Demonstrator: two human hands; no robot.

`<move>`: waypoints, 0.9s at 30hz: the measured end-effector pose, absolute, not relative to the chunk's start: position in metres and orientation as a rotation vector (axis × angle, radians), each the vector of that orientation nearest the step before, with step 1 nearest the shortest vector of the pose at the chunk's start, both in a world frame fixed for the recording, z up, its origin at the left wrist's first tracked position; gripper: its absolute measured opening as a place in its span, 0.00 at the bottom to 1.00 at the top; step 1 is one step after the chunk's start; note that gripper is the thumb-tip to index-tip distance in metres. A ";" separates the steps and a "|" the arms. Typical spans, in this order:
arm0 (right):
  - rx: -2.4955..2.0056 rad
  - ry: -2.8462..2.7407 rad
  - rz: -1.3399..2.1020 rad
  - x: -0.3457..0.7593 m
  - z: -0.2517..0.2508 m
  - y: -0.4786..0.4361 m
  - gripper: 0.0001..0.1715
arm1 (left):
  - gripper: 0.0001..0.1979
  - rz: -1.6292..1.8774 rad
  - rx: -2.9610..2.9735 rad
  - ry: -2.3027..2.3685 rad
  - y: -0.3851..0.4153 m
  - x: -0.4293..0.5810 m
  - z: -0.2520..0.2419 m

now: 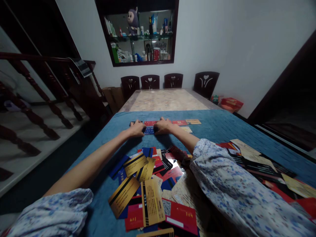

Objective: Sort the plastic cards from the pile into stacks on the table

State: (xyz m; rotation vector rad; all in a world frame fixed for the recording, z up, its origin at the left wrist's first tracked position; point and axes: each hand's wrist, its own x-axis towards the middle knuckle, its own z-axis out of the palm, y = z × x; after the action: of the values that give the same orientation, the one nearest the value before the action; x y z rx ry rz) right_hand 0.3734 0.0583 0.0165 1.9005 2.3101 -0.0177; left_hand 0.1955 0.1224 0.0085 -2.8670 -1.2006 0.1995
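A blue card (149, 131) with pale print lies flat on the blue cloth, held between my two hands. My left hand (137, 128) grips its left end with curled fingers, and my right hand (163, 126) has its right end. Just beyond it is a row: a red card (149, 123), another red card (179, 122) and a tan card (194, 121). A dark card (132, 123) shows partly behind my left hand. To the right of my right hand, a cream card (187, 129) is partly covered.
A loose heap of gold, red, blue and black cards (153, 200) spreads nearest me. More cards (256, 161) are piled at the right, beside my sleeve. The blue cloth (103, 138) ends partway along the marble-patterned table (168, 99). Dark chairs (173, 81) stand at its far end.
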 end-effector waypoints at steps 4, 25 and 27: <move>1.901 2.306 -0.029 0.371 0.017 0.059 0.25 | 0.20 0.243 -2.862 -1.192 0.124 0.198 0.009; 1.918 2.250 -0.026 0.357 0.023 0.054 0.27 | 0.22 0.416 -2.754 -1.159 0.114 0.213 0.018; 1.898 2.251 0.008 0.357 0.023 0.053 0.27 | 0.21 0.393 -2.749 -1.141 0.115 0.212 0.017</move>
State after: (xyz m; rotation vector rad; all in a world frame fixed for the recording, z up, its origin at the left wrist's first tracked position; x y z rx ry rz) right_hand 0.3575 0.0532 0.0233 1.8978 2.2509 0.0077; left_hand 0.2119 0.1152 0.0169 -2.7495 -1.1412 0.3931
